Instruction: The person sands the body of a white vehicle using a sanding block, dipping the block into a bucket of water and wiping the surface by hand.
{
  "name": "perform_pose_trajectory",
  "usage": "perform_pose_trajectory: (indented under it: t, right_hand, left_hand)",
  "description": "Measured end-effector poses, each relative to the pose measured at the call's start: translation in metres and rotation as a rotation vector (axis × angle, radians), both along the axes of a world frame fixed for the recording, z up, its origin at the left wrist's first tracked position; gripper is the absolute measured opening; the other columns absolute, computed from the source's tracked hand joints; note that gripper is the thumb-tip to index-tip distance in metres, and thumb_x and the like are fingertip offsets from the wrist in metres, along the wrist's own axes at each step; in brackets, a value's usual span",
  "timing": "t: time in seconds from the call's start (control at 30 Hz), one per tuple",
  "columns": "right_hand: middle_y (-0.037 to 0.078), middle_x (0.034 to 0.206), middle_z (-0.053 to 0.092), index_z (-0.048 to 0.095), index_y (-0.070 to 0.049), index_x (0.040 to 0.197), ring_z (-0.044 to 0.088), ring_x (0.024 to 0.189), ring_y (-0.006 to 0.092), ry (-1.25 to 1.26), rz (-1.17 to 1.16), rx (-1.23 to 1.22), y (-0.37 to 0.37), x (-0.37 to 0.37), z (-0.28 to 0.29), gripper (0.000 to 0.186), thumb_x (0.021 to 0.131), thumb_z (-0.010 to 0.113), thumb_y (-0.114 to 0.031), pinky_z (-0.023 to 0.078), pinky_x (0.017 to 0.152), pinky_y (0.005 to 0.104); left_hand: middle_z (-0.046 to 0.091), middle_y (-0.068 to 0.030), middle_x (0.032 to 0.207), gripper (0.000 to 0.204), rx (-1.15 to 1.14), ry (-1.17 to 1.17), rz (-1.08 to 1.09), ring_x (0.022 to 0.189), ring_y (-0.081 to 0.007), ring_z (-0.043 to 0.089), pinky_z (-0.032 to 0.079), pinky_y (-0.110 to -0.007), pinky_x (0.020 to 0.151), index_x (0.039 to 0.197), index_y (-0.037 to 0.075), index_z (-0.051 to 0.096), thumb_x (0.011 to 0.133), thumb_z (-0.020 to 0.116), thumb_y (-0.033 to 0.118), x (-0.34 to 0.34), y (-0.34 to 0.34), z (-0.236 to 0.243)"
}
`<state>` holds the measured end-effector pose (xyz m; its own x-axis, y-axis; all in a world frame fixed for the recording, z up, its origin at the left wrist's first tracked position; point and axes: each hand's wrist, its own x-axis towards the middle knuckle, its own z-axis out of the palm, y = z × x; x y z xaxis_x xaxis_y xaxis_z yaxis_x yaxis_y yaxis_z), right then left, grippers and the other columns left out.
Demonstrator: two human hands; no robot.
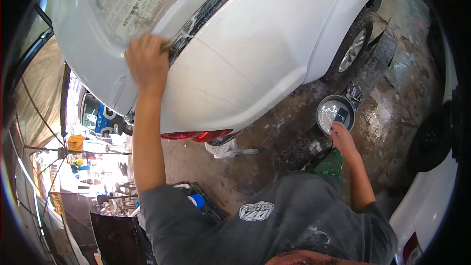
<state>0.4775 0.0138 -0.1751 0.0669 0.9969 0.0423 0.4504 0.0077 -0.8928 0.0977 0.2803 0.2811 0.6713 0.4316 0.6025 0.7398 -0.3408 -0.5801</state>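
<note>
Head view: dark piece (342, 115) slants lengthwise toward upper-right.

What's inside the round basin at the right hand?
The round basin contains what looks like cloudy whitish liquid; the right hand holds a dark rectangular pad in or over it. The basin's bottom is hidden.

Daylight burns out the opening (105, 169) at left; glare whitens the floor (382, 110) near its right edge; the left hand (147, 61) looks slightly soft; lines bow toward dark corners.
</note>
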Motion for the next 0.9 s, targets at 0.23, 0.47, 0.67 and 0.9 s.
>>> perform_pose_trajectory:
  t: [0.23, 0.47, 0.67, 0.9]
  right_hand:
    - [0.018, 0.129, 0.062, 0.064, 0.001, 0.123, 0.064, 0.114, 0.0370, -0.049, 0.002, -0.019, 0.027, -0.009, 0.014, 0.032, 0.092, 0.068, -0.008, 0.053, 0.094, 0.0410]
    - [0.018, 0.133, 0.060, 0.065, -0.002, 0.123, 0.060, 0.120, 0.0392, -0.060, 0.013, 0.030, 0.018, -0.005, 0.008, 0.033, 0.093, 0.069, -0.013, 0.050, 0.100, 0.0430]
    - [0.018, 0.133, 0.060, 0.065, -0.002, 0.123, 0.060, 0.120, 0.0393, -0.019, 0.035, -0.014, 0.024, -0.008, 0.008, 0.033, 0.093, 0.069, -0.013, 0.050, 0.100, 0.0435]
    - [0.018, 0.135, 0.059, 0.065, -0.001, 0.121, 0.060, 0.120, 0.0401, -0.028, 0.016, 0.005, 0.012, 0.016, 0.011, 0.031, 0.092, 0.068, -0.011, 0.050, 0.100, 0.0432]
  left_hand:
    - [0.065, 0.0015, 0.096, 0.018, -0.003, -0.051, -0.051, 0.098, -0.0263, 0.058, 0.043, -0.043, 0.084, 0.089, 0.016, 0.065, 0.078, 0.080, 0.016, 0.056, 0.022, 0.010]
    - [0.065, 0.0024, 0.095, 0.016, 0.016, -0.072, 0.031, 0.097, -0.0259, 0.058, 0.044, -0.043, 0.083, 0.089, 0.016, 0.066, 0.080, 0.079, 0.017, 0.037, 0.015, -0.006]
    - [0.065, 0.0024, 0.095, 0.019, 0.002, -0.062, -0.074, 0.098, -0.0257, 0.058, 0.044, -0.042, 0.085, 0.089, 0.016, 0.066, 0.078, 0.081, 0.014, 0.082, 0.039, 0.010]
    - [0.065, 0.0019, 0.094, 0.015, 0.000, -0.035, -0.034, 0.095, -0.0262, 0.057, 0.043, -0.043, 0.084, 0.090, 0.015, 0.065, 0.081, 0.078, 0.016, 0.053, 0.026, -0.002]
